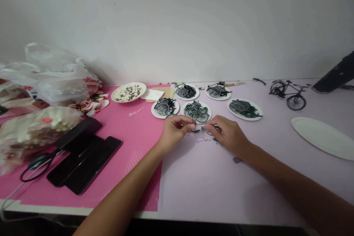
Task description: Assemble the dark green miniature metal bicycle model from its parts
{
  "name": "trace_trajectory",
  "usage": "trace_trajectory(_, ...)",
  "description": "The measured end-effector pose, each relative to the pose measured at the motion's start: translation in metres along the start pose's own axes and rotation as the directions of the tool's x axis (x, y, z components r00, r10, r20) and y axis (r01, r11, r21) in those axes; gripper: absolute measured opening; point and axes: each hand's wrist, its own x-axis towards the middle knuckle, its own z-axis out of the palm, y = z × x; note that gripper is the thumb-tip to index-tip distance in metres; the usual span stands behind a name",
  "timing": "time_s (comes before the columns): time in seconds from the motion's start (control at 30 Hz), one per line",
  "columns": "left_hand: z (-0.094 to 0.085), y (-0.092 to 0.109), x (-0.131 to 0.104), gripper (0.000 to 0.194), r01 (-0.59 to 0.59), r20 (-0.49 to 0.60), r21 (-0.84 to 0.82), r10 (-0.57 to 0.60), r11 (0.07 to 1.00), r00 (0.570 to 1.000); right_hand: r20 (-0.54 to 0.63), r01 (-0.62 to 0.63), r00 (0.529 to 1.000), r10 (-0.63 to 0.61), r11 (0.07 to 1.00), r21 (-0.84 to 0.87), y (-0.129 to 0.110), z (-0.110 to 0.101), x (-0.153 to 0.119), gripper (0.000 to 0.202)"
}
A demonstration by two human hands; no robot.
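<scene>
Both hands meet over the pale sheet, just in front of the white plates. My left hand [177, 129] pinches one end of a thin, light-coloured rod or small part. The fingers of my right hand [225, 129] are closed at its other end, by a small grey piece [203, 129]; exactly what each holds is too small to tell. Small dark and grey bits [204, 140] lie on the sheet beneath. Behind my hands, a plate [209, 118] bears grey spoked wheels [197, 112] and dark green parts. A flat grey piece [237, 159] lies under my right forearm.
More plates [260, 118] of model parts stand behind. At right are an assembled model bicycle [287, 92], an oval white plate [323, 138] and a dark cylinder [334, 75]. At left are a bowl [114, 96], plastic bags [55, 77], black devices [92, 164] and a cable.
</scene>
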Motion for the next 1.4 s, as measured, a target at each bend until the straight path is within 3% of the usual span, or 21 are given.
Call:
trace_trajectory(0.2,-0.0012,-0.0026,0.0012,0.035,0.016,0.0,0.003,-0.016,1.0,1.0,0.039,-0.072,0.997,0.07,0.996,0.046,-0.0043,-0.0014,-0.0013,0.006)
trace_trajectory(0.5,-0.0029,-0.005,0.0045,0.036,0.004,-0.015,-0.016,-0.004,1.0,1.0,0.081,-0.098,0.993,0.09,0.99,0.104,-0.0008,0.0035,-0.0046,0.004)
trace_trajectory(0.8,-0.0008,-0.0062,0.0038,0.033,-0.017,-0.009,-0.046,0.016,0.999,1.0,0.088,-0.142,0.987,0.138,0.989,0.048,-0.0011,0.0039,-0.0035,0.038)
trace_trajectory(0.93,-0.0006,-0.0062,0.0035,0.033,-0.017,-0.001,-0.054,0.017,0.998,1.0,0.134,-0.152,0.981,0.142,0.987,0.061,-0.0008,0.003,-0.004,0.043)
trace_trajectory(1.13,-0.0016,-0.006,0.0034,0.029,-0.036,0.003,-0.044,0.037,0.998,0.999,0.176,-0.246,0.961,0.213,0.949,0.195,-0.0052,0.0002,-0.0051,0.009)
trace_trajectory(1.4,-0.0048,-0.01,0.0069,0.029,-0.057,-0.02,-0.057,0.056,0.997,0.998,0.235,-0.336,0.931,0.28,0.908,0.252,-0.0026,0.0025,-0.0084,0.011)
